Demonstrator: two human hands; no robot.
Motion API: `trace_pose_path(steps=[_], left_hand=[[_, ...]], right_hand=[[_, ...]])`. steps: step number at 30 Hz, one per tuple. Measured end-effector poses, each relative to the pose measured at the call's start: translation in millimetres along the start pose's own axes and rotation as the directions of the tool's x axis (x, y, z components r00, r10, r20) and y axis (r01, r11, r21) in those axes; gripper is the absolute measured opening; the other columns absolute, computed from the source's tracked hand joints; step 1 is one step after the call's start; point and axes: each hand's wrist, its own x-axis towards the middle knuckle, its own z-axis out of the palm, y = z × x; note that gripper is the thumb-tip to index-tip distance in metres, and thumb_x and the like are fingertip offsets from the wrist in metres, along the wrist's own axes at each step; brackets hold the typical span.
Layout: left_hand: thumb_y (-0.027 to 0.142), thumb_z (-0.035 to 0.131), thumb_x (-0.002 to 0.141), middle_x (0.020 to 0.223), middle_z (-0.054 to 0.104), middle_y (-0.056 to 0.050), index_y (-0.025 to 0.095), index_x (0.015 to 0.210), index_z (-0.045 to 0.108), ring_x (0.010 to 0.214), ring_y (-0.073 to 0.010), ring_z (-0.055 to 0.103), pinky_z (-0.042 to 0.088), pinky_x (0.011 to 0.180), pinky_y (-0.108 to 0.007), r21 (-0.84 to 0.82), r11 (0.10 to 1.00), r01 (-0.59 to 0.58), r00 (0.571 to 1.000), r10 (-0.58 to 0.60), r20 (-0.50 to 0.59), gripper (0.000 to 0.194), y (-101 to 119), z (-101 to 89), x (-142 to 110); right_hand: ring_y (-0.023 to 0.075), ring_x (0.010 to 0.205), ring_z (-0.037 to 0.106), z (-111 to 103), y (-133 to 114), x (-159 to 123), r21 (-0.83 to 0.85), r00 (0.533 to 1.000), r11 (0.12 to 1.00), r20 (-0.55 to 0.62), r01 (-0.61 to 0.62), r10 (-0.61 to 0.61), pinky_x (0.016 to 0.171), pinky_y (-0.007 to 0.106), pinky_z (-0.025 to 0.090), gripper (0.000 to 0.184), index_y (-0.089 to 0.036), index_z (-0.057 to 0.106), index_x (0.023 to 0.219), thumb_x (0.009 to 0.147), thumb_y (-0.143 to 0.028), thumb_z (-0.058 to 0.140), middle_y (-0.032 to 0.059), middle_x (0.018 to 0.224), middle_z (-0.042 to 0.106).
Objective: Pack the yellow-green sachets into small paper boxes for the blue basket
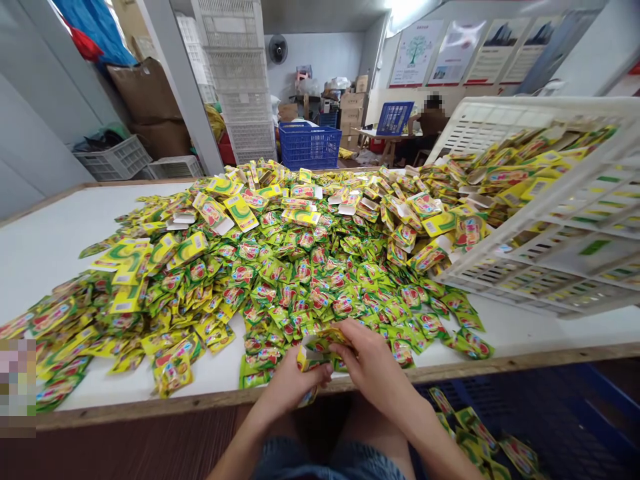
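At the table's front edge my left hand [293, 381] is closed around a small yellow-and-green carton [307, 358], whose white inner flap shows at the open end. My right hand [371, 355] pinches a small green-and-yellow packet [326, 339] right at the carton's mouth. How far the packet reaches into the carton is hidden by my fingers. Just beyond both hands spreads a heap of shiny green sachets [320, 293] with red pictures. Yellow cartons [240, 212], several with flaps open, lie behind and on top of it.
A white plastic crate [525, 280] tips over on the right, cartons spilling out. Yellow sachets [175, 363] pile up at the left on the white table [45, 233]. Below the right edge, a dark blue crate [590, 427] holds filled cartons [475, 427]. A person [433, 123] sits far back.
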Motion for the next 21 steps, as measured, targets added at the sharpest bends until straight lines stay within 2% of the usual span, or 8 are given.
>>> trace_pose_path(steps=[7, 10, 14, 18, 21], left_hand=[[0.047, 0.074, 0.063, 0.061, 0.062, -0.003, 0.013, 0.075, 0.057, 0.058, -0.0161, 0.057, 0.043, 0.058, -0.026, 0.040, 0.999, -0.007, 1.000, 0.007, 0.006, 0.039, 1.8, 0.4, 0.0], [0.045, 0.076, 0.061, 0.063, 0.063, -0.003, 0.014, 0.076, 0.057, 0.059, -0.0169, 0.057, 0.044, 0.059, -0.026, 0.036, 0.999, -0.001, 1.000, 0.002, -0.022, 0.039, 0.0, -0.2, 0.7], [0.043, 0.076, 0.062, 0.063, 0.061, -0.002, 0.014, 0.078, 0.060, 0.058, -0.0157, 0.056, 0.044, 0.060, -0.026, -0.010, 1.000, -0.014, 0.999, 0.015, 0.036, 0.037, -0.9, -2.4, 3.5], [0.041, 0.073, 0.066, 0.062, 0.061, -0.002, 0.013, 0.077, 0.060, 0.058, -0.0150, 0.054, 0.043, 0.060, -0.025, 0.011, 0.999, -0.042, 0.997, 0.041, 0.072, 0.033, 2.5, -5.0, 4.3], [0.040, 0.072, 0.067, 0.063, 0.061, -0.002, 0.013, 0.078, 0.060, 0.059, -0.0158, 0.054, 0.043, 0.060, -0.026, 0.045, 0.998, -0.045, 0.996, 0.041, 0.085, 0.031, 5.8, -3.3, 3.7]], right_hand=[[0.0172, 0.072, 0.053, 0.1, 3.0, -1.1, -0.062, 0.994, 0.993, -0.051, -0.096, 0.093, 0.061, 0.025, 0.036, 0.009, -0.019, 0.053, 0.078, 0.081, -0.010, 0.052, 0.0025, 0.078, 0.059], [0.0168, 0.073, 0.055, -1.0, 0.3, -2.0, -0.033, 0.998, 0.998, -0.030, -0.059, 0.058, 0.062, 0.024, 0.038, 0.013, -0.020, 0.055, 0.082, 0.080, -0.008, 0.050, 0.0021, 0.080, 0.059], [0.0166, 0.082, 0.057, -2.8, -3.0, -2.9, 0.058, 0.999, 0.998, 0.036, 0.022, -0.024, 0.069, 0.024, 0.042, 0.021, -0.021, 0.058, 0.092, 0.082, -0.006, 0.048, 0.0028, 0.089, 0.061], [0.0182, 0.090, 0.058, -0.8, 0.7, -5.9, 0.089, 0.999, 0.995, -0.012, 0.037, -0.036, 0.076, 0.026, 0.044, 0.027, -0.023, 0.058, 0.104, 0.084, -0.008, 0.046, 0.0048, 0.099, 0.061], [0.0176, 0.089, 0.057, 0.2, 3.5, -8.3, 0.074, 1.000, 0.997, -0.003, 0.024, -0.023, 0.076, 0.026, 0.044, 0.029, -0.023, 0.060, 0.103, 0.085, -0.007, 0.045, 0.0041, 0.097, 0.060]])
